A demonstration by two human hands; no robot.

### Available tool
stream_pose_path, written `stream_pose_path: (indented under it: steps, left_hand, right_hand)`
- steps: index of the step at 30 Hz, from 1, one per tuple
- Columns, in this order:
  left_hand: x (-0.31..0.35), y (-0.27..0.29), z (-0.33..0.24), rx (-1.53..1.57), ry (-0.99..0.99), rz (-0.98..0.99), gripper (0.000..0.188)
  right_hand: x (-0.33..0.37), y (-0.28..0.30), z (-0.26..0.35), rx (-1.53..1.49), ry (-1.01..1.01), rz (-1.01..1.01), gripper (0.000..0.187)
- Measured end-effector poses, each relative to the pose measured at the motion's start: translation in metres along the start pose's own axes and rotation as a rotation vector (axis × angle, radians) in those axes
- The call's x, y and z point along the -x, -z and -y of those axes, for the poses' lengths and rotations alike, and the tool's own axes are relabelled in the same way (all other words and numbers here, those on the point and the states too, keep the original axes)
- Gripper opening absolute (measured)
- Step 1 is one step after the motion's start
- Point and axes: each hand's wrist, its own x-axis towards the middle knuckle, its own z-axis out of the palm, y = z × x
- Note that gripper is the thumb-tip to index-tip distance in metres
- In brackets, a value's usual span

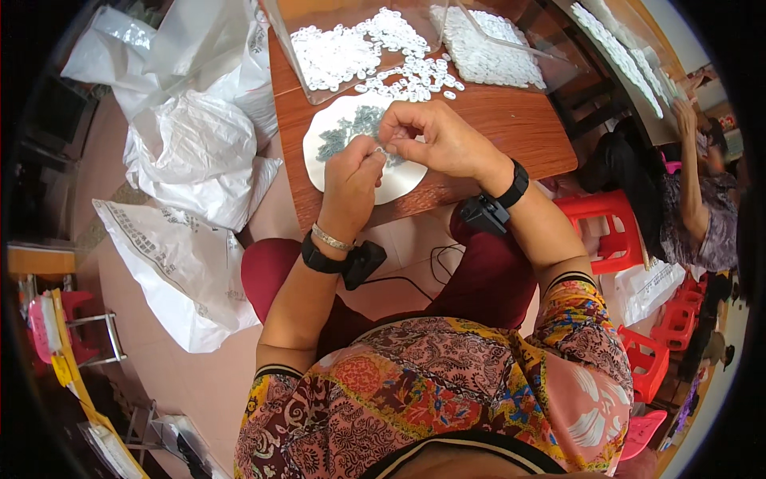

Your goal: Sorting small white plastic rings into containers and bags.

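Observation:
Over a round white plate [319, 169], my left hand [349, 182] is closed, with its thumb and forefinger pinching a small white piece [381, 149]. Close against it, my right hand [447, 140] has its thumb and forefinger pinched together at the same spot. What the right fingertips hold is too small and covered to make out. A heap of small grey pieces [339, 140], metal-looking, lies on the plate, partly hidden by both hands. Beyond the plate, loose white oval pieces [423, 77] are spread on the brown wooden table [527, 132].
A clear-walled tray [315, 94] with white ovals stands at the table's far side, beside densely packed rows of white ovals [495, 56]. White sacks [191, 152] fill the floor at left. A red stool [610, 231] and another person [698, 199] are at right.

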Motion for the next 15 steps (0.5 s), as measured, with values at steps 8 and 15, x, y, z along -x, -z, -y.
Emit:
stream_pose_path:
  steps: [8,15]
  left_hand:
    - [-0.005,0.011,-0.001,0.363,0.138,-0.093,0.012]
    - [-0.009,0.027,0.001,0.446,0.111,-0.129,0.014]
  right_hand:
    - [0.007,0.053,-0.029,0.388,-0.236,-0.173,0.013]
    - [0.016,0.063,-0.066,0.382,-0.322,0.01,0.017]
